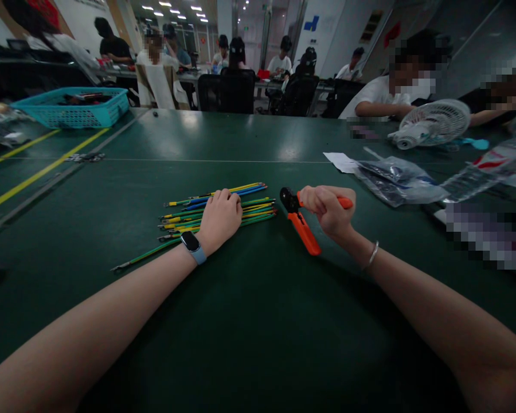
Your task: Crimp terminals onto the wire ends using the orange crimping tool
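Note:
Several cut wires in green, yellow and blue lie in a loose bundle on the green table, with metal terminals at their left ends. Over the middle of the bundle is my left hand, back upward, its fingers curled down onto the wires and their tips partly hidden. One green wire sticks out toward the lower left. My right hand is closed around one orange handle of a crimping tool. The tool's black head points left, close to the wires' right ends, and its other handle hangs apart, angled downward.
A blue basket with dark items stands at the back left. Small metal parts lie near yellow tape lines. To the right are plastic bags, a white paper and a white fan. People sit at tables beyond.

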The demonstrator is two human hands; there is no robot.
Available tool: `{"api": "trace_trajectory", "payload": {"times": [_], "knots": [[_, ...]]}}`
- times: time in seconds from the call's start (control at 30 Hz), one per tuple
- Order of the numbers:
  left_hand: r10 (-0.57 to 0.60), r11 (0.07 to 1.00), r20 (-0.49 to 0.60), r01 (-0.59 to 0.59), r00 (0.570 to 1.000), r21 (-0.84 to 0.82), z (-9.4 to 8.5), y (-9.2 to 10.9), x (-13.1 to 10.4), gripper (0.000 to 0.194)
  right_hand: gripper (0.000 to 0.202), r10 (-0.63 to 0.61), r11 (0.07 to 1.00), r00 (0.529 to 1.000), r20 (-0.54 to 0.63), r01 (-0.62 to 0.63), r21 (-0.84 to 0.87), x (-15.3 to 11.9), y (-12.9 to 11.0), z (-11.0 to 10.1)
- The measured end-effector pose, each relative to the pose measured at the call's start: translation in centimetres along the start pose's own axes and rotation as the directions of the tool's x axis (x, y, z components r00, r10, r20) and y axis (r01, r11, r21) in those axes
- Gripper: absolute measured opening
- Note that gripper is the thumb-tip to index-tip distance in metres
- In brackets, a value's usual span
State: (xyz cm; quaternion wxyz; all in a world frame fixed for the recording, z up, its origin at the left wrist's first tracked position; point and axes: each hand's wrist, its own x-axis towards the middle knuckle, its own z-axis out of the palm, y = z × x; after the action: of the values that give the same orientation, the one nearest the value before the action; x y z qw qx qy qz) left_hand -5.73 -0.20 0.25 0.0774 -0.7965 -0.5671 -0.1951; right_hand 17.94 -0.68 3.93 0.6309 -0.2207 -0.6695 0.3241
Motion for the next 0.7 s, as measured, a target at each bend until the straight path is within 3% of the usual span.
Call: {"api": "trace_trajectory", "payload": {"times": [0.37,0.7], "knots": [[-0.049,0.999,-0.011,0.049,0.999,0.015,-0.34,0.33,-0.13,0.032,0.051,0.01,1.0,1.0,0.009,-0.01,-0.009,-0.07,-0.19,0.05],[-0.009,0.999,-0.008,0.01,1.0,0.034,-0.11,0.18,-0.14,0.034,0.053,0.026,1.0,1.0,-0.005,-0.026,-0.015,-0.07,-0.42,0.29]]}}
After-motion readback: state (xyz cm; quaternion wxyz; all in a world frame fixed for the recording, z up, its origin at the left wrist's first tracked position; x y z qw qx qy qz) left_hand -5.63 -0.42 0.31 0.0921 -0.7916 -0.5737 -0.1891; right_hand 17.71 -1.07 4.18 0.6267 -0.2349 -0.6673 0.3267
